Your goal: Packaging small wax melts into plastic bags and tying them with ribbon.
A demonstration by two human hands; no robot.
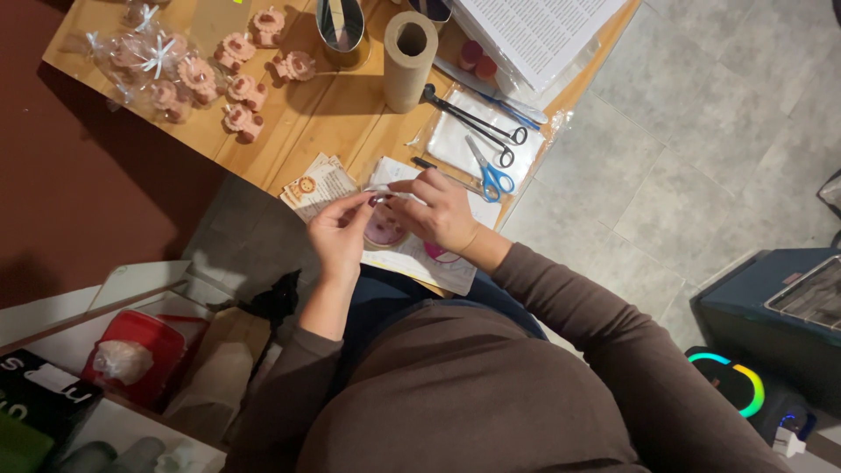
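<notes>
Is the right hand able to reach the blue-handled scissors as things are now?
Probably yes. The blue-handled scissors lie on the table just beyond the right hand, with nothing between them; but its fingers pinch a small white piece with the left hand.

Wooden table point(342, 114) bears blue-handled scissors point(491, 173), black-handled scissors point(473, 123), an upright brown cardboard tube point(409, 60), small pink moulded figurines point(245, 88) and an open printed book point(534, 31). Red plastic container point(140, 350) stands on the floor.

pink round item point(383, 232) mostly hidden by hands, perhaps soap, open book point(534, 31) cropped
</notes>
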